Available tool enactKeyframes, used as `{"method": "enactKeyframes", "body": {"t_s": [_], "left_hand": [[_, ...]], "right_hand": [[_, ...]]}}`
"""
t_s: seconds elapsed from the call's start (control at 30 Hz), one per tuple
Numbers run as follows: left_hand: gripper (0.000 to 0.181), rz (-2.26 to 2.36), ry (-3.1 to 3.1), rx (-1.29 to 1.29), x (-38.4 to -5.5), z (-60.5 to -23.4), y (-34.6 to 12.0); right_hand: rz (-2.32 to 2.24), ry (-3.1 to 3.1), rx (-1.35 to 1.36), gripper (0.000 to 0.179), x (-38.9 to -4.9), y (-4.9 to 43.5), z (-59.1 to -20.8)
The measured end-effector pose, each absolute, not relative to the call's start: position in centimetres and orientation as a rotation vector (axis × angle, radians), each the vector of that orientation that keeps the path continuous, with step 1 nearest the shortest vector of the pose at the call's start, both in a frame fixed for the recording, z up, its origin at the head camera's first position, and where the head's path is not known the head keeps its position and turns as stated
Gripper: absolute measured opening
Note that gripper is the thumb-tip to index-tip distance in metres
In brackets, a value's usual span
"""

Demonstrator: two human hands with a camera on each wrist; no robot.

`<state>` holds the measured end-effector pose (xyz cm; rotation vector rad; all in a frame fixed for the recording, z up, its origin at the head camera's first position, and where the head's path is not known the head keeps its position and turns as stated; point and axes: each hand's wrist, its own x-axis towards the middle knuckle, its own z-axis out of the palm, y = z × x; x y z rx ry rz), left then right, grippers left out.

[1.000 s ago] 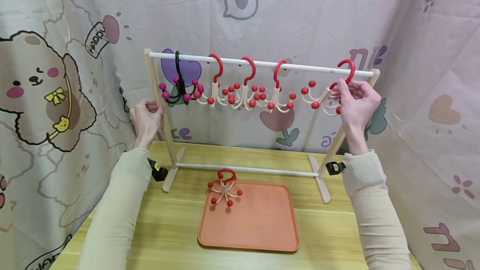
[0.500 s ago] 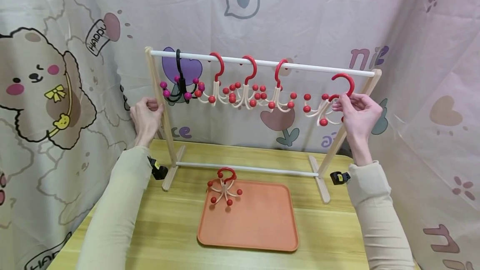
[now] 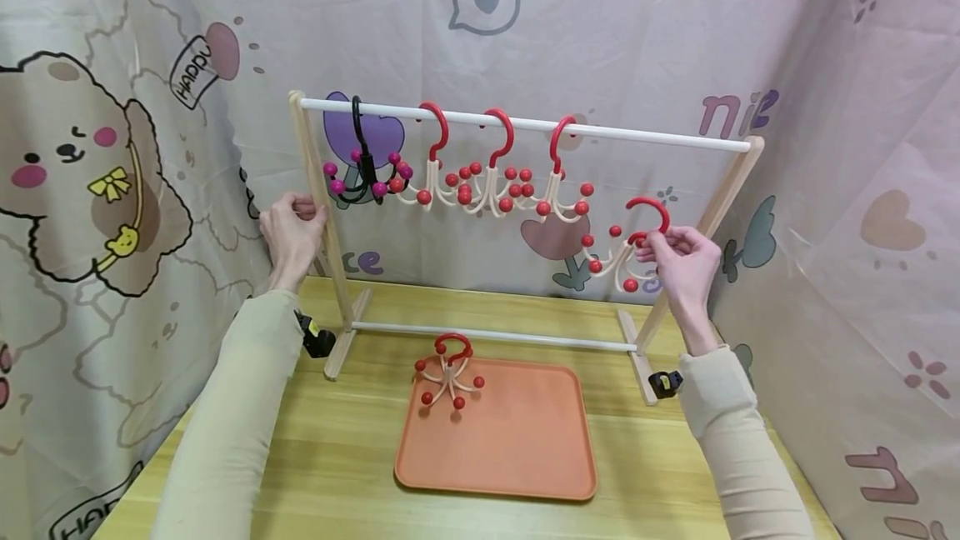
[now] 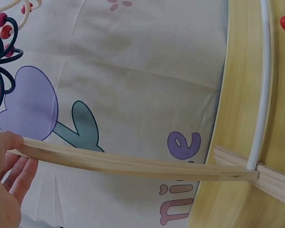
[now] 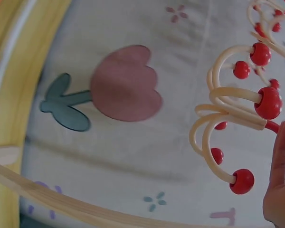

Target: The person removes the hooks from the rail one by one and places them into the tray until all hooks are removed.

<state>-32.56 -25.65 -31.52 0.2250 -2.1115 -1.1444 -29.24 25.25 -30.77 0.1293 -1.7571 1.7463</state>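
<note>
Head view: I am watching the right hand (image 3: 686,263) pinching a red hanger (image 3: 624,255) and holding it tilted below the white bar (image 3: 660,137), apart from it. The left hand (image 3: 292,233) is gripping the wooden left post (image 3: 334,265). A second hanger (image 3: 450,377) is resting on the tray (image 3: 502,452), which is lying on the counter (image 3: 322,457).
Left wrist view: fingers (image 4: 23,179) and thumb are pinching the post.
Right wrist view: red beads (image 5: 268,103) are showing beside the hand; the pinch is running out of view.
</note>
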Motion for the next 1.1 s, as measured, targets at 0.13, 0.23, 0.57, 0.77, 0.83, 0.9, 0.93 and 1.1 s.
{"method": "enactKeyframes", "body": {"t_s": [0.13, 0.23, 0.57, 0.77, 0.83, 0.9, 0.93, 1.1], "left_hand": [[0.030, -1.149, -2.110, 0.231, -32.6, -31.5, -25.7], [0.029, -1.132, -2.102, 0.238, -32.6, -31.5, -25.7], [0.029, -1.114, -2.095, 0.252, -32.6, -31.5, -25.6], [0.032, -1.140, -2.087, 0.238, -32.6, -31.4, -25.5], [0.032, -1.139, -2.087, 0.248, -32.6, -31.4, -25.5], [0.031, -1.133, -2.089, 0.257, -32.7, -31.4, -25.5], [0.030, -1.126, -2.091, 0.259, -32.7, -31.4, -25.4], [0.026, -1.069, -2.100, 0.259, -32.8, -31.3, -25.3]], "right_hand": [[1.726, -1.876, 0.109, 0.010, -29.2, 24.6, -32.0], [1.735, -1.944, 0.116, 0.009, -29.2, 24.1, -32.8], [1.886, -2.026, 0.183, 0.007, -29.3, 22.7, -35.4], [1.943, -2.119, 0.248, 0.016, -29.4, 22.1, -37.3], [1.977, -2.143, 0.277, 0.020, -29.3, 21.8, -37.9], [1.991, -2.183, 0.311, 0.024, -29.2, 21.6, -38.5], [2.001, -2.198, 0.315, 0.024, -29.2, 21.5, -38.8], [2.008, -2.300, 0.358, 0.027, -29.0, 20.7, -40.4]]}}
